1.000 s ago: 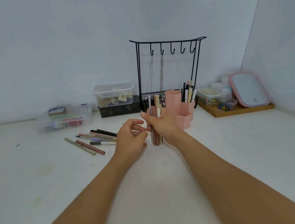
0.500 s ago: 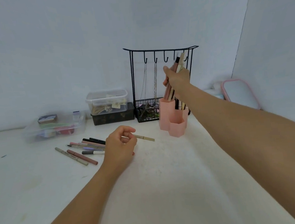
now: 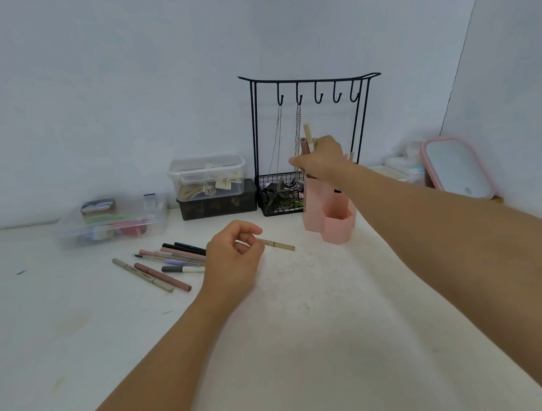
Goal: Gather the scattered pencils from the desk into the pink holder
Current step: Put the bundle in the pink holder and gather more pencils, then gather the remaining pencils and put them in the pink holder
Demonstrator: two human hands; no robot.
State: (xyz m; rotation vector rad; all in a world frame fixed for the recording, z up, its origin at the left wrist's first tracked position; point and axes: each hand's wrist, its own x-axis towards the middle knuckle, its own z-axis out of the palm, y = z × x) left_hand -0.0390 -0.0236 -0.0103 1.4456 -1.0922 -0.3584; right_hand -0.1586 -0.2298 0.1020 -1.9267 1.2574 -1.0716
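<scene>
Head view: your right hand (image 3: 319, 160) is raised directly over the pink holder (image 3: 329, 215), its fingers curled around a small bundle of pencils (image 3: 307, 140) held upright, their tops showing above your knuckles and their lower ends hidden behind the hand at the holder's tall rear compartment; whether they have entered it cannot be told. Your left hand (image 3: 235, 257) rests on the desk (image 3: 308, 349) to the left of the holder and nearer to you, fingers curled, thumb and forefinger pinching one beige pencil (image 3: 278, 244) whose free end points toward the holder. Further left of the holder, beyond your left hand, the scattered pencils (image 3: 166, 263) lie loose on the desk in a fanned group of black, pink, beige and grey barrels. Just behind the holder stands a black wire rack (image 3: 309, 80) with hooks and hanging chains. Left of the holder along the wall stand a clear lidded box (image 3: 206, 175) stacked on a dark box, then a clear tray (image 3: 114, 222). Right of the holder leans a pink-framed mirror (image 3: 456, 166).
</scene>
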